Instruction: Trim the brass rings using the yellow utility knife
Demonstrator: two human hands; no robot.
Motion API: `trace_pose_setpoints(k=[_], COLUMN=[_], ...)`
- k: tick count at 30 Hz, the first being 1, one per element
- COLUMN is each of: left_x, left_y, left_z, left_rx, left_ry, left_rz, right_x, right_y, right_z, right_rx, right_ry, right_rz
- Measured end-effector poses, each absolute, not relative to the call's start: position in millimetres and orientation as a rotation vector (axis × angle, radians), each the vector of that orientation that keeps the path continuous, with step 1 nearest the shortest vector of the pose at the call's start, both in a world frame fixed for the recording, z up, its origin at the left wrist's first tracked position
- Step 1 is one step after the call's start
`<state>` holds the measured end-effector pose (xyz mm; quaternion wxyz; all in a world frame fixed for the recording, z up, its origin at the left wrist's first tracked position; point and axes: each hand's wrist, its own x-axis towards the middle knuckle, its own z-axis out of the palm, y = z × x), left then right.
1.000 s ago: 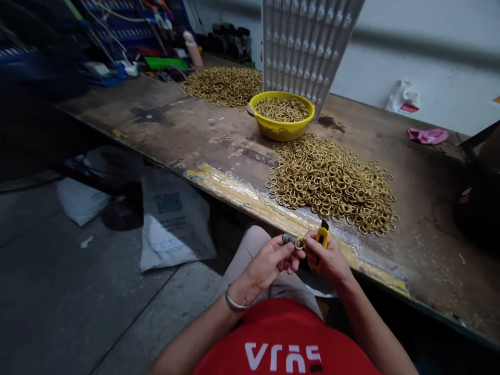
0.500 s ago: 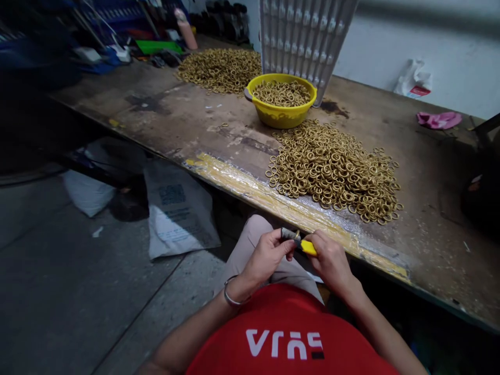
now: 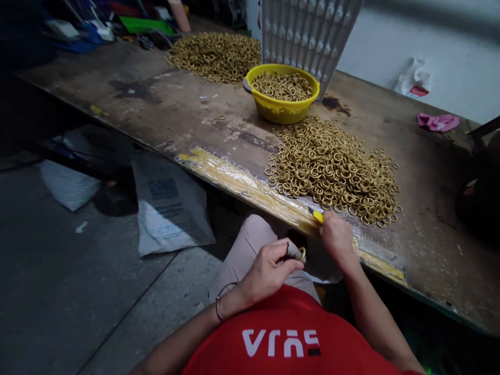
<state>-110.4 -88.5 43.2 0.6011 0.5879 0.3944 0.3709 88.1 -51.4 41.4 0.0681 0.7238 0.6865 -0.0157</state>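
Observation:
My left hand (image 3: 269,268) is closed on a brass ring (image 3: 302,254) and a small grey piece, held over my lap below the table edge. My right hand (image 3: 336,237) grips a yellow utility knife (image 3: 317,215) and rests at the taped front edge of the wooden table (image 3: 164,109). Just beyond it lies a large pile of brass rings (image 3: 332,169). A yellow bowl (image 3: 284,107) with more rings stands behind that pile.
A second ring pile (image 3: 213,54) lies at the back left. A grey plastic tray (image 3: 308,36) leans upright behind the bowl. A pink cloth (image 3: 436,122) and a white bag (image 3: 412,78) sit at the far right. Bags (image 3: 167,208) lie on the floor at left.
My hands were together with knife against ring. Now my right hand has moved up to the table edge with the knife, and my left hand has dropped lower with the ring.

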Motion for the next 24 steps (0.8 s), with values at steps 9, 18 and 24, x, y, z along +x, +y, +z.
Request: trace_pose_setpoints(k=[9, 18, 24], left_x=[-111.8, -120.7, -105.3], left_y=[-69.4, -60.4, -51.6], left_z=[6.7, -5.0, -3.0], left_rx=[0.819, 0.512, 0.71], left_ry=[0.774, 0.61, 0.879], left_rz=[0.835, 0.748, 0.852], right_x=[54.3, 75.5, 99.2], right_y=[17.2, 28.4, -3.0], right_z=[23.1, 24.7, 32.8], right_rx=[2.132, 2.424, 2.561], right_ry=[2.396, 2.619, 1.995], right_rz=[0.016, -0.441, -2.072])
